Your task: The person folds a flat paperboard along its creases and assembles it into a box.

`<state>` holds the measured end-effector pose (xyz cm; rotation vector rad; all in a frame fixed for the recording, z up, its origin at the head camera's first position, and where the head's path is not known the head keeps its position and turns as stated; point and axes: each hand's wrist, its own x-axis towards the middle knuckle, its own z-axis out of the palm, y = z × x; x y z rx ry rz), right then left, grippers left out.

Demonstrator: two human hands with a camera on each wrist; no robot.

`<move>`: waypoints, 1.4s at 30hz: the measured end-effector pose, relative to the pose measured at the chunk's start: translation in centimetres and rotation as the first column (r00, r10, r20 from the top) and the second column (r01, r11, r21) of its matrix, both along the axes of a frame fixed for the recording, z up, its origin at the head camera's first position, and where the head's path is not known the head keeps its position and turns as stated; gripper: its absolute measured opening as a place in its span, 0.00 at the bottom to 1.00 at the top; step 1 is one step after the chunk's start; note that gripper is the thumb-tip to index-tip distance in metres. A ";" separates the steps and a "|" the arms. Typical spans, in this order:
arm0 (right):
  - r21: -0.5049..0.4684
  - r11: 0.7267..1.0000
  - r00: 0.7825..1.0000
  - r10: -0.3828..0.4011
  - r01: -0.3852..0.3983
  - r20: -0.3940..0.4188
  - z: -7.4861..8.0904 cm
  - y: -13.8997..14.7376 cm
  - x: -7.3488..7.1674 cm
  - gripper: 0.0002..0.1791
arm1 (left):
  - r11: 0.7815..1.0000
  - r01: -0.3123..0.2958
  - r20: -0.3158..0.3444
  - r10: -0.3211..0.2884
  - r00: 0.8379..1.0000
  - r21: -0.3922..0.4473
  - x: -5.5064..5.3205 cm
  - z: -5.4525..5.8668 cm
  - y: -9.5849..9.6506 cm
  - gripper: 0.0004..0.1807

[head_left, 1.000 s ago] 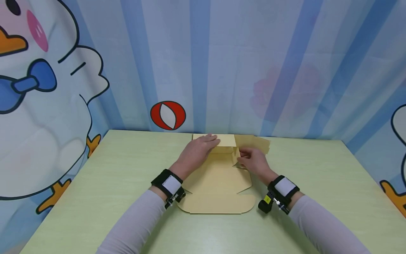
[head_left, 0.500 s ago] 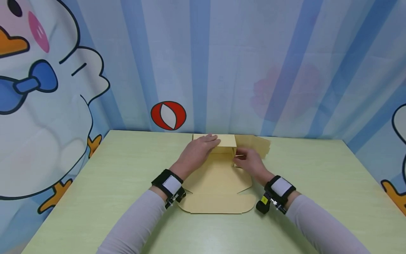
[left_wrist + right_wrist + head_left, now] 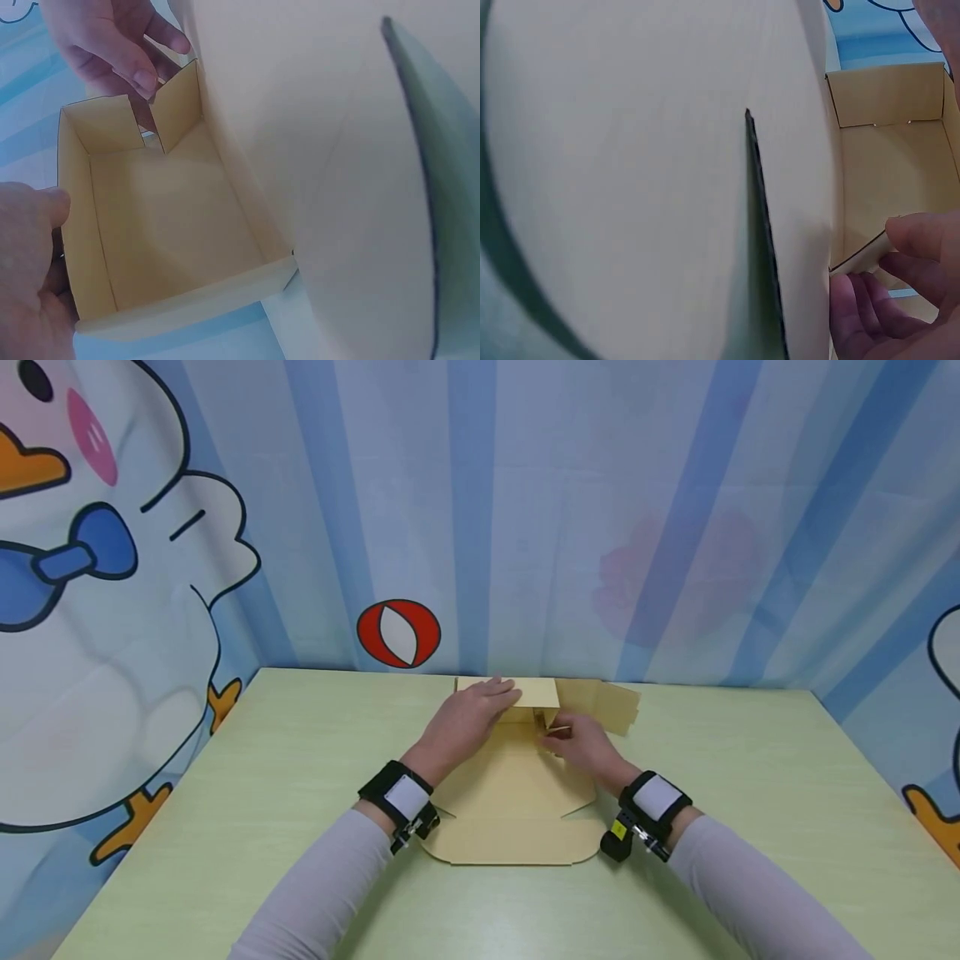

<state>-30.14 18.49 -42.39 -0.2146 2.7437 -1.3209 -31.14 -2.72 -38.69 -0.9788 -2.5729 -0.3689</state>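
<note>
A partly folded tan cardboard box (image 3: 517, 785) lies on the table, with its far end raised into walls and its rounded lid part flat toward me. My left hand (image 3: 467, 720) rests with extended fingers on the raised far panel (image 3: 536, 693). In the left wrist view that hand (image 3: 30, 262) lies along the outside of a wall. At the right end, my right hand (image 3: 585, 745) pinches a small flap (image 3: 864, 259) between thumb and fingers, bending it inward. The left wrist view shows a gap between this flap (image 3: 178, 105) and the neighbouring wall piece (image 3: 109, 124).
A side panel (image 3: 600, 702) sticks out to the right behind my right hand. The pale green table (image 3: 300, 735) extends around the cardboard. A blue striped curtain (image 3: 510, 527) with cartoon prints hangs along the table's far edge.
My right hand has moved left, swinging the small flap inward toward the box's middle. The left hand stays in place on the far panel.
</note>
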 end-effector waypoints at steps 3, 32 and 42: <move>0.026 0.999 0.999 0.026 -0.025 -0.018 -0.1 0.0 -0.2 0.14 | 1.000 0.002 -0.004 -0.002 1.000 0.004 0.1 0.0 0.0 0.21; 0.265 0.925 0.909 0.338 -0.273 -0.244 -1.3 0.5 -0.7 0.19 | 1.000 0.007 -0.013 -0.007 1.000 -0.013 0.3 0.1 0.0 0.21; 0.066 0.972 0.966 0.230 -0.223 -0.121 -2.2 2.5 -1.1 0.18 | 1.000 0.022 -0.005 -0.021 1.000 0.008 0.4 0.1 0.1 0.20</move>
